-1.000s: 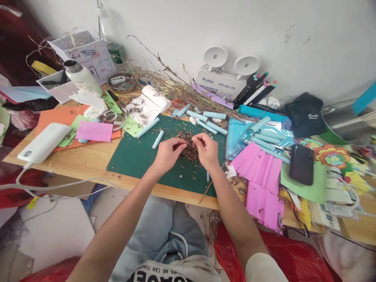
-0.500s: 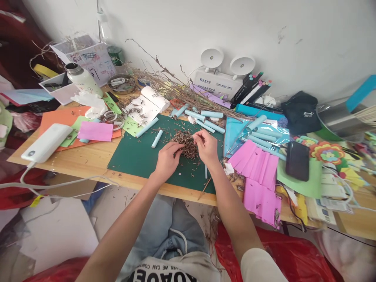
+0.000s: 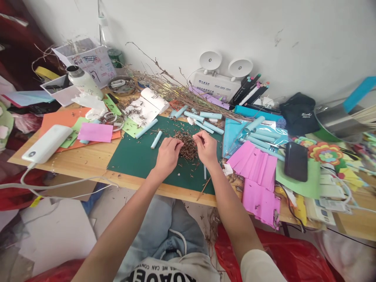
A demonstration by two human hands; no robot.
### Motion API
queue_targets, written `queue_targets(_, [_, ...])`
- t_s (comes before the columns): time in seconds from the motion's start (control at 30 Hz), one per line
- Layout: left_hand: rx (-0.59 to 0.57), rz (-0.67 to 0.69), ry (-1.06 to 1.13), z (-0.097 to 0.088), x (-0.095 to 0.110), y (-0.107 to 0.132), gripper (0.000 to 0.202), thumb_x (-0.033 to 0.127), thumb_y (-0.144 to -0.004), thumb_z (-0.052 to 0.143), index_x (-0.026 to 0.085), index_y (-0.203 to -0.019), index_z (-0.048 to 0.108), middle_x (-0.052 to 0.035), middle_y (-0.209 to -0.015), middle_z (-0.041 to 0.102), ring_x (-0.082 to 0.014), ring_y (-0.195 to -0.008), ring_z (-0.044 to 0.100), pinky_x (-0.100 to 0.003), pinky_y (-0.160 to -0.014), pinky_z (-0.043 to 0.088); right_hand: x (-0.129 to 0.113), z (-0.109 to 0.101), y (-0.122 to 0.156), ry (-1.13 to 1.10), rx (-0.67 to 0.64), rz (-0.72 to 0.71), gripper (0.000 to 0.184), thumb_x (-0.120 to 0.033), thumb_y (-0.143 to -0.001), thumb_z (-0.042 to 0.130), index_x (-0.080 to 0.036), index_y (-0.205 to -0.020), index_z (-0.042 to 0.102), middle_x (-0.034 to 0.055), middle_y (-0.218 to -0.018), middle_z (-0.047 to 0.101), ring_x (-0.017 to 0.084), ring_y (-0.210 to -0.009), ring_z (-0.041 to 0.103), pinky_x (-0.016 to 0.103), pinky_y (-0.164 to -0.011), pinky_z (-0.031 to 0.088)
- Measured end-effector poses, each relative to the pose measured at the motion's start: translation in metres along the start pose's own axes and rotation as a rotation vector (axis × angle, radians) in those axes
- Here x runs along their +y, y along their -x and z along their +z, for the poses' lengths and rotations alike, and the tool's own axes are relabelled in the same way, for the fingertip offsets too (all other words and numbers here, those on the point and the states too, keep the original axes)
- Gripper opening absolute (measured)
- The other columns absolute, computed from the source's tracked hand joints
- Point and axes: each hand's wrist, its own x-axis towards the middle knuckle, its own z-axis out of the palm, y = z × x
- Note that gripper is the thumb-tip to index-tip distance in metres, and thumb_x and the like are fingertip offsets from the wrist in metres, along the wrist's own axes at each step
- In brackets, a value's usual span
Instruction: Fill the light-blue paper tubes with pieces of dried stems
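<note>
A heap of brown dried plant bits (image 3: 188, 148) lies on the green cutting mat (image 3: 132, 156), between my two hands. My left hand (image 3: 168, 157) is at the heap's left edge, thumb and fingertips pinched together; whatever they hold is too small to make out. Over the heap's right side, my right hand (image 3: 206, 147) pinches what looks like a thin dried stem, its tip pointing left. Pale blue paper tubes lie around: a short tube (image 3: 156, 140) near my left hand, a longer tube (image 3: 147, 128) behind it, and several at the mat's back edge.
Dry branches (image 3: 173, 92) stretch along the wall. Pink paper strips (image 3: 255, 160) and a black phone-like device (image 3: 296, 161) lie to the right. On the left are a white power bank (image 3: 47, 143) with a cable, orange paper (image 3: 63, 117) and an uncapped white bottle (image 3: 84, 82).
My left hand has drawn slightly left and up from the heap, its fingers more tightly pinched. My right hand stays nearly in place, still pinching.
</note>
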Motion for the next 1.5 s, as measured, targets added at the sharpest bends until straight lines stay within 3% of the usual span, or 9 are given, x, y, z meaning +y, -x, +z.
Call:
queue_targets(0.2, [-0.054, -0.155, 0.070, -0.002, 0.008, -0.006, 0.018, 0.024, -0.098, 0.047, 0.018, -0.086, 0.060, -0.0039, -0.081, 0.067, -0.0171, -0.075, 0.059, -0.029, -0.073, 0.044, -0.003, 0.001, 0.001, 0.045, 0.038, -0.046, 0.031, -0.046, -0.095, 0.052, -0.021, -0.078, 0.058, -0.0029, -0.062, 0.055, 0.013, -0.057, 0.050, 0.026, -0.060, 0.039])
queue_targets(0.4, [-0.008, -0.289, 0.244, -0.002, 0.012, -0.007, 0.014, 0.020, -0.094, 0.050, 0.019, -0.093, 0.064, -0.0037, -0.089, 0.073, -0.0172, -0.081, 0.066, -0.029, -0.076, 0.049, -0.004, 0.003, 0.003, 0.023, 0.050, -0.038, 0.033, -0.048, -0.096, 0.049, -0.021, -0.079, 0.058, -0.0008, -0.065, 0.058, 0.014, -0.059, 0.053, 0.027, -0.061, 0.043])
queue_targets(0.67, [0.060, -0.515, 0.498, 0.003, 0.011, -0.013, 0.012, 0.022, -0.084, 0.058, 0.016, -0.091, 0.067, -0.0034, -0.079, 0.073, -0.0155, -0.072, 0.067, -0.026, -0.066, 0.051, -0.004, 0.010, 0.010, 0.183, 0.045, -0.290, 0.029, -0.038, -0.099, 0.043, -0.023, -0.078, 0.056, 0.0052, -0.076, 0.064, 0.017, -0.071, 0.059, 0.031, -0.068, 0.045])
queue_targets(0.83, [0.173, -0.563, 0.448, -0.003, 0.010, -0.011, 0.015, 0.027, -0.084, 0.061, 0.016, -0.089, 0.069, -0.0046, -0.080, 0.074, -0.0151, -0.072, 0.068, -0.026, -0.068, 0.052, -0.002, 0.006, 0.009, 0.240, 0.221, -0.279, 0.030, -0.039, -0.100, 0.041, -0.024, -0.078, 0.055, 0.0061, -0.074, 0.062, 0.019, -0.071, 0.059, 0.033, -0.069, 0.046])
queue_targets(0.93, [0.166, -0.464, 0.322, -0.006, 0.005, -0.007, 0.016, 0.028, -0.087, 0.060, 0.018, -0.092, 0.071, -0.0041, -0.082, 0.075, -0.0149, -0.073, 0.067, -0.027, -0.070, 0.053, 0.000, -0.004, 0.004, 0.278, 0.345, -0.215, 0.033, -0.043, -0.100, 0.042, -0.024, -0.078, 0.055, 0.0054, -0.073, 0.061, 0.019, -0.071, 0.059, 0.033, -0.071, 0.047])
queue_targets(1.13, [-0.027, 0.006, 0.066, 0.007, -0.005, -0.006, 0.016, 0.020, -0.091, 0.058, 0.021, -0.095, 0.074, -0.0066, -0.099, 0.075, -0.0219, -0.097, 0.065, -0.039, -0.088, 0.054, 0.027, -0.047, -0.015, 0.443, 0.784, -0.053, 0.034, -0.047, -0.099, 0.044, -0.022, -0.085, 0.062, 0.0066, -0.077, 0.064, 0.021, -0.071, 0.061, 0.037, -0.073, 0.049])
queue_targets(1.23, [-0.065, 0.093, 0.041, 0.014, -0.008, -0.009, 0.019, 0.022, -0.093, 0.056, 0.020, -0.092, 0.075, -0.0095, -0.115, 0.072, -0.0246, -0.103, 0.062, -0.045, -0.093, 0.052, 0.046, -0.068, -0.021, 0.528, 0.897, 0.047, 0.030, -0.039, -0.098, 0.044, -0.019, -0.091, 0.065, 0.0103, -0.084, 0.064, 0.025, -0.079, 0.062, 0.041, -0.076, 0.049])
queue_targets(1.37, [-0.031, 0.124, 0.043, 0.012, -0.011, -0.007, 0.030, 0.022, -0.098, 0.045, 0.017, -0.111, 0.071, -0.0126, -0.128, 0.067, -0.0256, -0.110, 0.059, -0.048, -0.098, 0.050, 0.050, -0.059, -0.021, 0.589, 0.681, 0.072, 0.025, -0.031, -0.089, 0.053, -0.016, -0.102, 0.069, 0.0155, -0.102, 0.061, 0.030, -0.098, 0.059, 0.046, -0.086, 0.048])
queue_targets(1.5, [0.026, 0.094, 0.005, 0.002, -0.013, -0.002, 0.036, 0.021, -0.098, 0.042, 0.016, -0.127, 0.063, -0.0130, -0.135, 0.062, -0.0257, -0.117, 0.057, -0.048, -0.104, 0.046, 0.034, -0.018, -0.013, 0.431, 0.125, -0.003, 0.021, -0.031, -0.087, 0.060, -0.019, -0.100, 0.072, 0.0101, -0.093, 0.062, 0.024, -0.083, 0.059, 0.040, -0.080, 0.049])
